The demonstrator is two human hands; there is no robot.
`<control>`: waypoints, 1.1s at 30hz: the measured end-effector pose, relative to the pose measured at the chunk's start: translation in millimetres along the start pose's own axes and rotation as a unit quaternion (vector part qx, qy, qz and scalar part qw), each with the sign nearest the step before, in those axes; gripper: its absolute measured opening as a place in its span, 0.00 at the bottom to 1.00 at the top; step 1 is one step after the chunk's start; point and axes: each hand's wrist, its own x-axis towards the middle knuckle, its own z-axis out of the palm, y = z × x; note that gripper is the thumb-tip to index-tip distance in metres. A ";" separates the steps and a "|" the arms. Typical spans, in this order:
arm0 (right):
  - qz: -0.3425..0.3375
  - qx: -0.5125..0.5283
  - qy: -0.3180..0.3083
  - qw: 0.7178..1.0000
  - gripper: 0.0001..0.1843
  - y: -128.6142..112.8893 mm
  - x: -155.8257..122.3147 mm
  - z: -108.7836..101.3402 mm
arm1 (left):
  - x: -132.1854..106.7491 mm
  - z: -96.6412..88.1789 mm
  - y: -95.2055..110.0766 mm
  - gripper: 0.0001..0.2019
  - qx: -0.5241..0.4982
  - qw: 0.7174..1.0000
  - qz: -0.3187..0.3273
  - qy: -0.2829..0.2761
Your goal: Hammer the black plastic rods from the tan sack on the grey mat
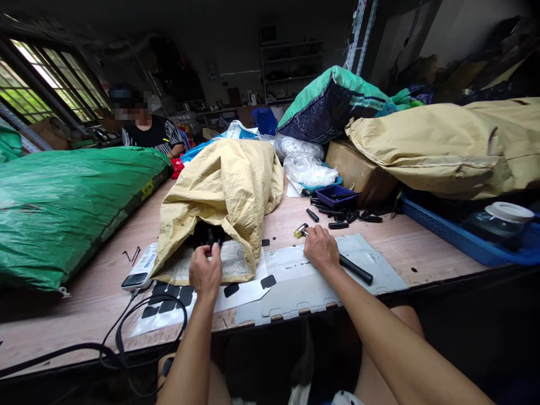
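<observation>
My left hand [205, 271] is closed on a few small black parts [213, 239] at the open mouth of a tan woven sack [230, 191] lying on the wooden table [105, 264]. My right hand [321, 247] rests on a grey plastic sheet [320, 281], fingers curled round a tool with a long black handle [356, 270]; its yellow and metal tip [301, 230] sticks out past the fingers. Black adhesive pads [169, 295] on white backing paper lie in front of my left hand.
A green sack [63, 202] fills the left side. A purple tray [336, 196] and loose black parts [341, 216] lie beyond my right hand. A blue crate [459, 239], cardboard box [358, 171] and more sacks stand right. Black cables [126, 332] cross the near edge. A person [147, 129] sits far left.
</observation>
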 end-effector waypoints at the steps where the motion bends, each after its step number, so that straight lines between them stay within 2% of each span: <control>1: -0.001 -0.001 0.001 1.000 0.13 0.1 0.0 0.3 | -13.3 -6.0 1.1 0.17 -0.051 0.998 0.021 0.022; 2: -0.001 -0.001 0.001 1.000 0.14 0.3 -0.1 0.6 | -28.1 -10.5 3.5 0.17 -0.101 0.993 0.058 0.021; 3: -0.002 -0.002 0.002 1.000 0.14 0.5 -0.2 1.0 | -43.3 -13.0 7.1 0.17 -0.142 0.984 0.109 -0.007; 5: -0.002 -0.003 0.006 1.000 0.14 0.9 -0.6 1.6 | -71.0 -10.5 17.5 0.13 -0.175 0.952 0.223 -0.118; 7: -0.002 -0.003 0.009 1.000 0.14 1.1 -0.9 2.1 | -89.6 0.4 29.2 0.07 -0.143 0.917 0.299 -0.223; 9: -0.001 -0.002 0.011 1.000 0.14 1.2 -1.0 2.5 | -97.8 15.1 38.4 0.04 -0.089 0.904 0.322 -0.267; 11: -0.001 -0.002 0.009 1.000 0.14 1.3 -0.6 2.8 | -98.7 28.0 43.5 0.03 -0.051 0.908 0.319 -0.267; 14: -0.001 0.000 0.009 1.000 0.14 1.4 -0.6 2.8 | -96.0 39.4 45.5 0.05 -0.049 0.913 0.310 -0.261; 21: 0.017 0.023 0.009 1.000 0.17 2.2 -1.7 -1.1 | -92.3 47.1 43.1 0.07 -0.088 0.912 0.287 -0.280; 24: 0.016 0.054 -0.018 0.998 0.17 9.3 3.5 -7.3 | -90.1 48.6 42.5 0.08 -0.101 0.911 0.272 -0.292; 26: 0.008 0.092 -0.021 0.996 0.17 15.3 5.0 -16.2 | -89.1 48.9 43.1 0.08 -0.109 0.912 0.259 -0.299; 28: -0.009 0.154 0.003 0.988 0.18 18.6 0.6 -28.8 | -88.7 48.7 44.5 0.09 -0.116 0.913 0.243 -0.307; 30: -0.041 0.243 0.024 0.969 0.18 16.8 -11.3 -42.8 | -88.8 48.2 46.5 0.09 -0.119 0.915 0.229 -0.311; 33: -0.084 0.346 0.017 0.934 0.17 5.5 -37.5 -59.0 | -89.0 47.4 49.4 0.10 -0.122 0.918 0.213 -0.312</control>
